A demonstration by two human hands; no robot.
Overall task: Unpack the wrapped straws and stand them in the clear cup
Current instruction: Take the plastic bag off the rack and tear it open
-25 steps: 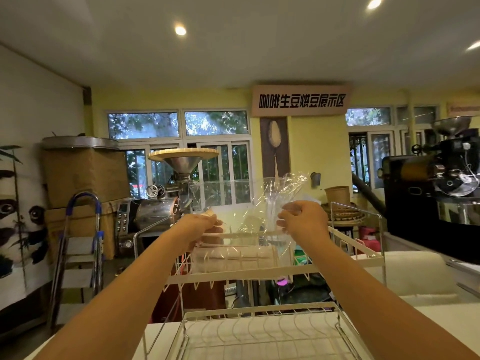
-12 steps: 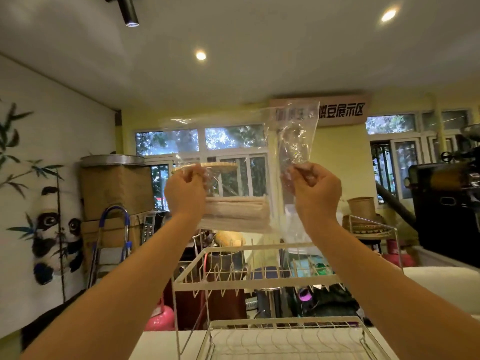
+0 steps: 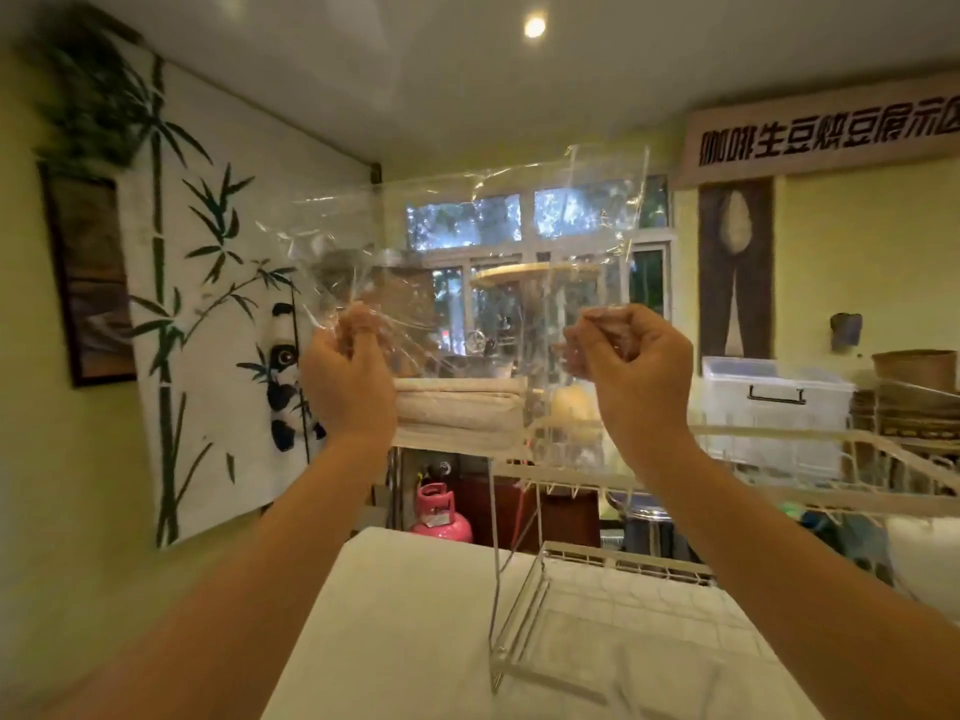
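I hold a clear plastic bag [image 3: 467,241] up at eye level with both hands. A bundle of paper-wrapped straws [image 3: 460,410] lies across the bottom of the bag, between my wrists. My left hand [image 3: 348,379] pinches the bag's left side, where the film is crumpled. My right hand [image 3: 631,374] pinches its right side, fingers curled shut on the film. The bag's top edge stands loose above both hands. No clear cup is in view.
A white wire dish rack [image 3: 545,579] stands on the white table [image 3: 395,626] below my hands, its upper tier [image 3: 779,439] reaching right. Behind it are a pink gas cylinder [image 3: 441,517], a clear storage bin [image 3: 774,402] and a panda wall hanging [image 3: 208,304].
The view has swung left, so the rack now sits to the right. My hands have moved further apart and stretch the bag wider, with the straws still at its bottom.
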